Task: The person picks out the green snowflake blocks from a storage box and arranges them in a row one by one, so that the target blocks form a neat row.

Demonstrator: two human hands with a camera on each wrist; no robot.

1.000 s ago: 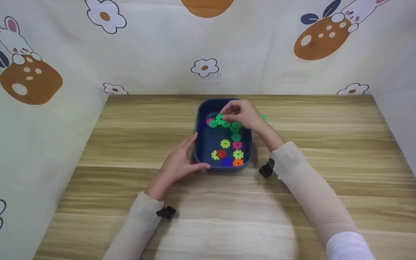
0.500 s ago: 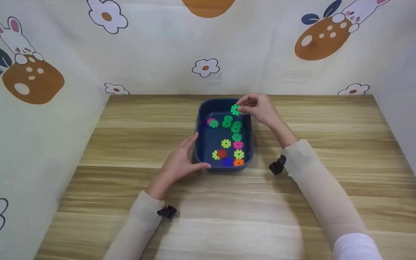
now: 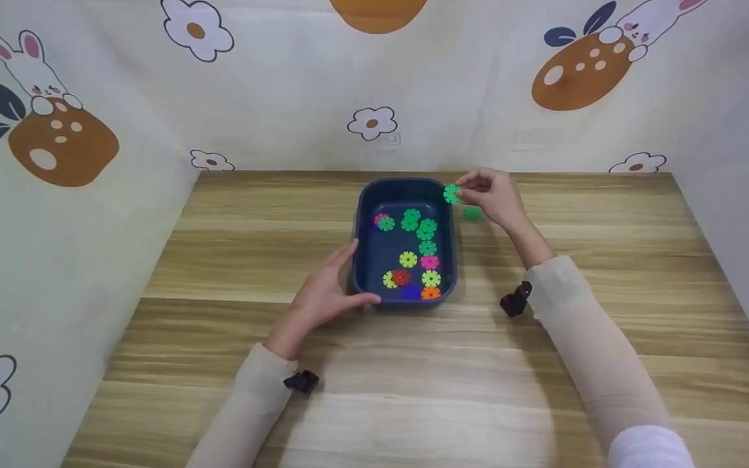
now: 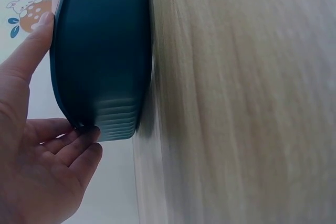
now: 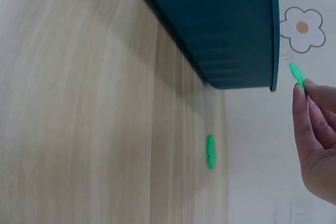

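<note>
A dark blue plastic tub [image 3: 406,300] stands on the table with several colourful notched snowflake discs lying inside. My left hand [image 3: 322,292] holds the tub's near left corner, thumb at the front rim and fingers along the left side; in the left wrist view its fingertips [image 4: 90,136] bend against the outer wall. Between right thumb and fingers I pinch a green snowflake disc [image 3: 452,194], raised by the tub's far right rim. The right hand [image 3: 495,195] is just outside that rim. Below it, a second green piece [image 3: 472,213] lies on the table, seen edge-long in the right wrist view.
Inside the tub, green discs [image 3: 427,229] lie toward the far and right sides; yellow [image 3: 407,259], pink, red, blue and orange ones lie nearer. A patterned cloth wall [image 3: 283,97] rises behind the wooden table [image 3: 251,227] and at both sides.
My right hand has moved from over the tub's middle out past its right rim, carrying the green snowflake disc. The green piece on the table has come into fuller view. My left hand stays put.
</note>
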